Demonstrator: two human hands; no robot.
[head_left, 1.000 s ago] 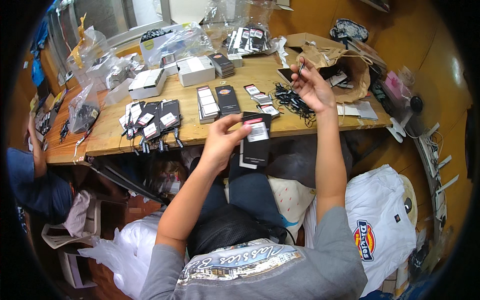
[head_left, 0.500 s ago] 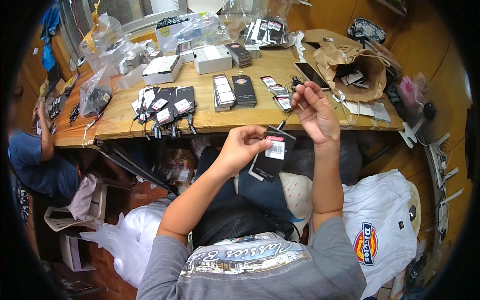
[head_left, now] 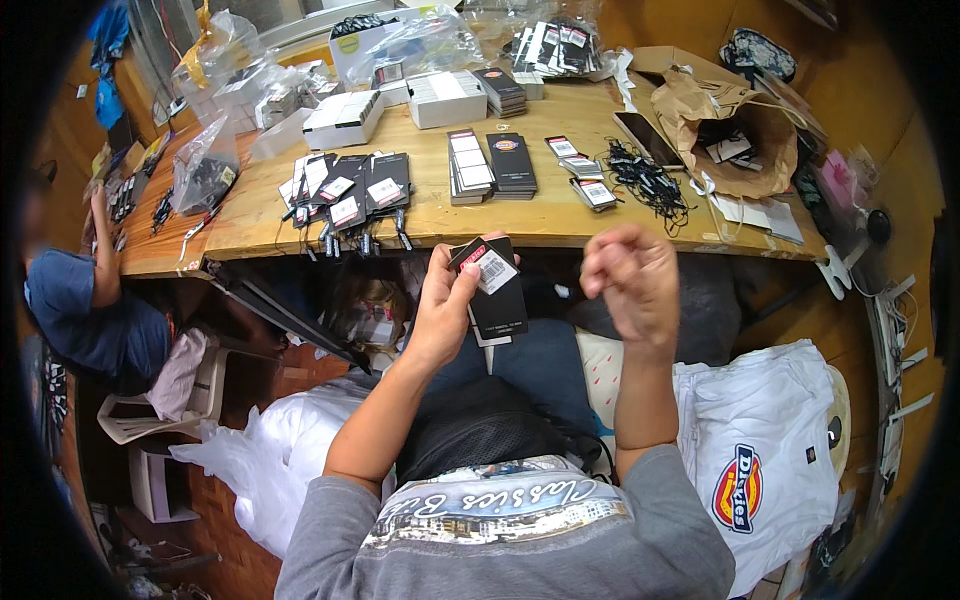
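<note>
the left hand (head_left: 445, 305) pinches a small stack of black tags (head_left: 497, 290) between thumb and fingers, held over the lap just near the table (head_left: 250, 215) edge. the right hand (head_left: 630, 280) hovers to the right, fingers curled together; whether it pinches a black string is too small to tell. a white label sits loose on the top tag, so the stack could fan out or slip from the thumb and drop under the table. the tangle of strings (head_left: 645, 180) on the far right could snag and drag neighbouring tags (head_left: 580, 170) off the edge.
</note>
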